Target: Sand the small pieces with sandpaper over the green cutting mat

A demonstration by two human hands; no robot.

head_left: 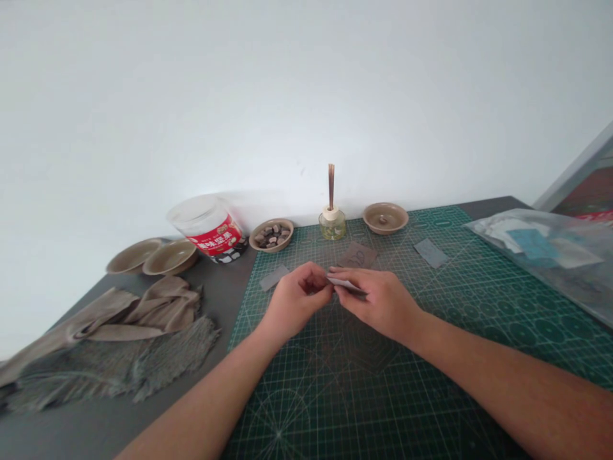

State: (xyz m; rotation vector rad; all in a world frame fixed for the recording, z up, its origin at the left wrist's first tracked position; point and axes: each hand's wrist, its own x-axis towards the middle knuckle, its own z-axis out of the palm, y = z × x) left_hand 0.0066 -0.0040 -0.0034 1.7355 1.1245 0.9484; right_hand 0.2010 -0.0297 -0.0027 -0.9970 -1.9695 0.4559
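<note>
Over the middle of the green cutting mat (306,370), my two hands meet. Between its thumb and fingers my right hand (380,295) grips a small piece of grey sandpaper (348,284), seen nearly edge-on. My left hand (301,299) is closed in a pinch against the paper's left end; whatever it holds is hidden by the fingers. Just behind the hands lies a brown sandpaper piece (358,255) with dark handwritten marks. Flat grey pieces lie on both sides, a left one (274,278) and a right one (430,253).
Along the wall stand a bowl of small brown chunks (272,235), a reed diffuser (332,223) and a bowl with one small piece (385,218). At left are a red-labelled plastic jar (211,230), two bowls (170,257) and a crumpled cloth (143,319). A clear plastic bag (541,246) lies right.
</note>
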